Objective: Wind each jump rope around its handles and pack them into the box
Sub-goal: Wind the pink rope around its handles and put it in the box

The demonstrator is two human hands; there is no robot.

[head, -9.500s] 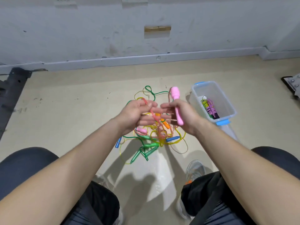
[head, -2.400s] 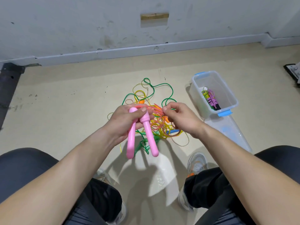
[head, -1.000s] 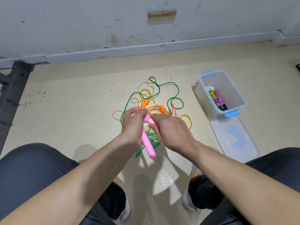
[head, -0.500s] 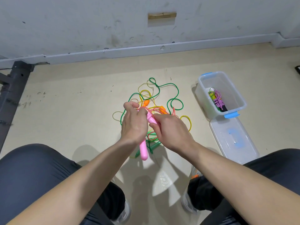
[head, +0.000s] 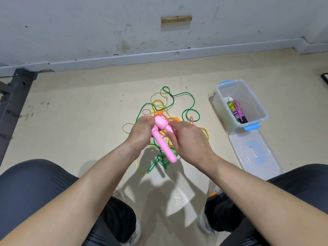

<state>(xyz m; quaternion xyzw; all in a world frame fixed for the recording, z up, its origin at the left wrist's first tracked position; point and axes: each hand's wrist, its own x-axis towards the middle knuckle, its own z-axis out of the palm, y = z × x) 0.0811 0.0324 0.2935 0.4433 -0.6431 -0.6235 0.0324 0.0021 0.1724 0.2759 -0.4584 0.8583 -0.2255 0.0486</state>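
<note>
**Pink handles now crossed between both hands**

The box (head: 219, 103) stands at the far right as before, with wound ropes (head: 237, 111) inside and its lid (head: 253, 153) flat on the floor just near of it. The loose rope pile (head: 188, 102) lies unmoved mid-floor. Above it, the left hand (head: 142, 134) grips the pink handles (head: 164, 142) by their heads. The right hand (head: 189, 139) has curled its fingers round one shaft. Half a second ago a single handle hung straight down; now it slants near-right, and the other crosses it.
</note>
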